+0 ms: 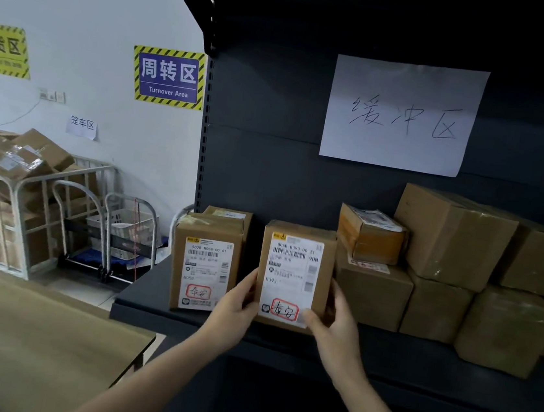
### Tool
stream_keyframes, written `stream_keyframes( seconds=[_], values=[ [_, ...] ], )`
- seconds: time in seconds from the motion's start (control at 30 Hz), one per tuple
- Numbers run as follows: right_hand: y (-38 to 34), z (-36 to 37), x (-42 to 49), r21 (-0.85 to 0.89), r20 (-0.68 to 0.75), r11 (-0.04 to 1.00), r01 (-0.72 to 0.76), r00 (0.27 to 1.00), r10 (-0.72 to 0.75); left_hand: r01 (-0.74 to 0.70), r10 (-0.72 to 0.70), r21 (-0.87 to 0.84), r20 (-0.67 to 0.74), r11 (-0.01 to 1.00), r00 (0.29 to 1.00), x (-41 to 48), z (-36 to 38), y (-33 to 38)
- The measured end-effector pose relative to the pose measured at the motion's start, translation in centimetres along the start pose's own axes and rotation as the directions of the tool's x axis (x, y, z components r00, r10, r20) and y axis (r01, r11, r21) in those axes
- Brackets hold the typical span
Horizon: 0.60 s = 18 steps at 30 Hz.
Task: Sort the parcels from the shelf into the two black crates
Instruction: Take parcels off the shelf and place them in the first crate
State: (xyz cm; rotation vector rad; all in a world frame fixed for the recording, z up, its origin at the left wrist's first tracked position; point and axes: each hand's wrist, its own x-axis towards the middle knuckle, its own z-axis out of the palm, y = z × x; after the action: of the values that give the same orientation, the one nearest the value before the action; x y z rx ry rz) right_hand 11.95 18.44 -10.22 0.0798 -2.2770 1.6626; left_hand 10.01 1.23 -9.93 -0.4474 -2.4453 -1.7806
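Both hands clamp one upright labelled parcel [293, 276] standing at the front edge of the dark shelf [383, 350]; left hand [233, 310] on its left side, right hand [335, 321] on its right, thumbs across the label; a second labelled parcel [205, 262] stands just beside it toward the shelf's left end; a further stack of brown boxes [452, 277], exact count unclear, fills the right.

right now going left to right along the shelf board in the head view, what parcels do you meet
parcel with a red-circled label → parcel held between left hand and right hand → small orange-taped box atop a plain box → large stacked cartons
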Motion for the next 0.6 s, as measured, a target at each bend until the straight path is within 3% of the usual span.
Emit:
stream_keyframes(
  seconds=[0.23, 0.37, 0.5, 0.6],
  values=[
    [0.6, 2.0, -0.6, -0.04, 0.052, 0.999, -0.029, 0.998, 0.031, 0.078, -0.079, 0.012, 0.051, 0.997, 0.996, -0.9, -2.3, -2.3],
    [0.5, 1.7, -0.4, -0.039, 0.064, 0.999, -0.036, 0.997, 0.039, 0.025, -0.007, 0.093, -0.19, 0.995, 0.982, -1.6, -3.6, -2.2],
    [0.3, 1.7, -0.3, -0.042, 0.09, 0.997, -0.058, 0.994, 0.061, -0.08, 0.156, 0.187, -0.436, 0.979, 0.886, -2.9, -6.3, -1.5],
    [0.2, 2.3, -0.4, -0.031, 0.091, 0.997, -0.069, 0.993, 0.071, 0.037, 0.058, 0.17, -0.523, 0.985, 0.85, -2.3, -9.1, -2.3]
  ],
)
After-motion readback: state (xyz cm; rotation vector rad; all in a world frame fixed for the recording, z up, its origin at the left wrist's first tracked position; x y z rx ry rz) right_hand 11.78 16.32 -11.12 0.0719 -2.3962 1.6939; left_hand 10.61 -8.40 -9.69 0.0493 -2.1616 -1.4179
